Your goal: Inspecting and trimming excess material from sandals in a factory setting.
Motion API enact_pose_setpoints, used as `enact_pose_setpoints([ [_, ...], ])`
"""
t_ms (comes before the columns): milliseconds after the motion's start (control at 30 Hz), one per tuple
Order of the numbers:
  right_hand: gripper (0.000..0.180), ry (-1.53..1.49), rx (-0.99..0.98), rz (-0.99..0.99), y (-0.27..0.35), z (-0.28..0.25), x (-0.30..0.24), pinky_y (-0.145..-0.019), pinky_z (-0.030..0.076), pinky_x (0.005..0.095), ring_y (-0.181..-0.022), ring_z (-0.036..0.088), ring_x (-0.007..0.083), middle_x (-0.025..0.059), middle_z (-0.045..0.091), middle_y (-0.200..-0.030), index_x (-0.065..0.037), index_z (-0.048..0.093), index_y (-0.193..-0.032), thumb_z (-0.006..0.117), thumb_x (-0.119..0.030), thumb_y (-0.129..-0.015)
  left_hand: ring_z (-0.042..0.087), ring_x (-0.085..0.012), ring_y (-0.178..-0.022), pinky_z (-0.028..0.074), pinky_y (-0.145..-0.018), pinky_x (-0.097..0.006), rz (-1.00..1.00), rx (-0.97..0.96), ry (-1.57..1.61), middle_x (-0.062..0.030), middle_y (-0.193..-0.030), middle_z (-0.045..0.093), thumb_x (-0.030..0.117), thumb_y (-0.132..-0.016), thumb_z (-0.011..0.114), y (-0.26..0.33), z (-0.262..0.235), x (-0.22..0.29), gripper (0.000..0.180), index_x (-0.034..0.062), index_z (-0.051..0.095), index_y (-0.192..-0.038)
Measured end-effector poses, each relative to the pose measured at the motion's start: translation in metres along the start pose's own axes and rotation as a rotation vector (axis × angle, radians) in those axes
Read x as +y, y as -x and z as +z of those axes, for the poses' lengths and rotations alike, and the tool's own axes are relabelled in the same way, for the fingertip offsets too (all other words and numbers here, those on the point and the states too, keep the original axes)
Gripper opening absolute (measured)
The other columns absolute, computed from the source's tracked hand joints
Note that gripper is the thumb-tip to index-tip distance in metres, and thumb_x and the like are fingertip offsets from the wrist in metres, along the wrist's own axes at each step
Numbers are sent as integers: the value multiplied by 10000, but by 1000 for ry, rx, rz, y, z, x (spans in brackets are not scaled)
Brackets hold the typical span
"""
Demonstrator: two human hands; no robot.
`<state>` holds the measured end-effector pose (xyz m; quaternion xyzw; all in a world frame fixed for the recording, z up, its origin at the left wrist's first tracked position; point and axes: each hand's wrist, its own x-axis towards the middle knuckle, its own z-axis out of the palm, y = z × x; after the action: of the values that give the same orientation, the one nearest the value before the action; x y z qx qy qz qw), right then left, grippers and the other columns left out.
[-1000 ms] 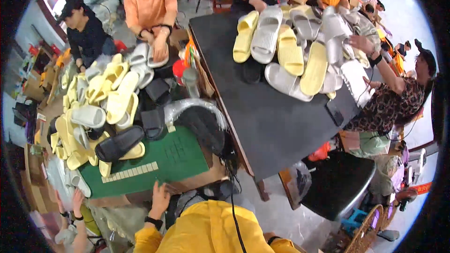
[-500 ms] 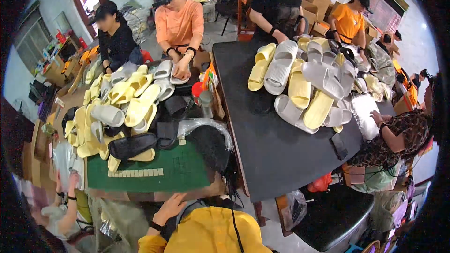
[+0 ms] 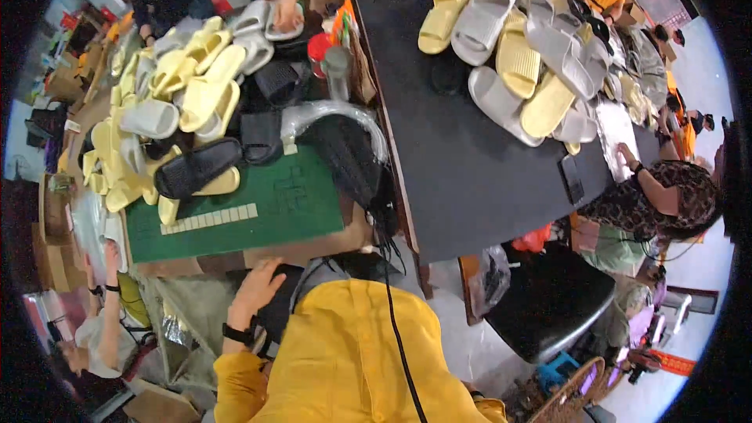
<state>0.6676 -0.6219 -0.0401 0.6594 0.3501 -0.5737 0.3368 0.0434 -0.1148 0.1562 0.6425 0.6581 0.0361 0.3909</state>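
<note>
My left hand [image 3: 258, 288], with a black band at the wrist, rests by the near edge of the left table. Its fingers are loosely stretched and hold nothing. Just beyond it lies a green mat [image 3: 313, 207] with a row of small pale tiles [image 3: 209, 219]. On and behind the mat are heaped yellow, grey and black slippers, with a black slipper [image 3: 198, 168] foremost. Only a bit of my right cuff [image 3: 491, 407] shows at the lower edge; the right hand itself is out of sight.
A black table [image 3: 470, 196] to the right bears a pile of grey and yellow slippers [image 3: 560, 39] and a dark phone [image 3: 573, 178]. A black chair [image 3: 552, 298] stands below it. Several co-workers sit or stand around both tables. A black cord [image 3: 395, 329] hangs over my yellow top.
The view has tilted down, so the tables and slippers sit higher in it. More of my left forearm shows, and my hand's fingers point more upward. My right cuff has come into view.
</note>
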Motion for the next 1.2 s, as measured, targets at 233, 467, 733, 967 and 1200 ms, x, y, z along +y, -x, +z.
enact_pose_setpoints([
  [233,471,-130,-115,-277,73,-38,-52,-917,408,433,-1061,532,350,156,597,-1122,-131,592,-1160,507,-466,-839,495,-374,-1165,428,-957,-421,30,-142,-15,-186,-1287,509,240,-905,551,-15,-1,-30,430,54,494,-1288],
  [467,305,-340,-201,-361,262,-97,-271,-892,436,392,-985,588,316,132,656,-1052,-107,665,-1039,489,-316,-905,499,-371,-1158,417,-968,-404,11,-293,-55,-195,-1261,526,215,-887,562,-21,-31,-64,429,35,507,-1273],
  [733,290,-725,-127,-272,293,-41,-342,-879,439,376,-971,591,301,126,657,-1027,-96,665,-1021,500,-305,-904,493,-396,-1154,419,-963,-425,176,-345,-99,-232,-1233,532,150,-879,548,-67,-58,-77,393,-13,515,-1235],
  [967,277,-912,-30,-256,333,42,-286,-866,443,361,-957,594,286,121,658,-1002,-85,665,-1003,512,-293,-904,508,-390,-1129,428,-946,-434,252,-356,-124,-226,-1211,540,158,-875,567,-107,-51,-46,405,-4,511,-1242],
  [1200,264,-1093,31,-251,309,19,-289,-853,446,345,-943,596,271,115,659,-977,-74,665,-985,524,-282,-904,527,-387,-1095,447,-919,-444,340,-330,-180,-214,-1208,542,191,-877,566,-108,-23,-48,405,14,512,-1238],
])
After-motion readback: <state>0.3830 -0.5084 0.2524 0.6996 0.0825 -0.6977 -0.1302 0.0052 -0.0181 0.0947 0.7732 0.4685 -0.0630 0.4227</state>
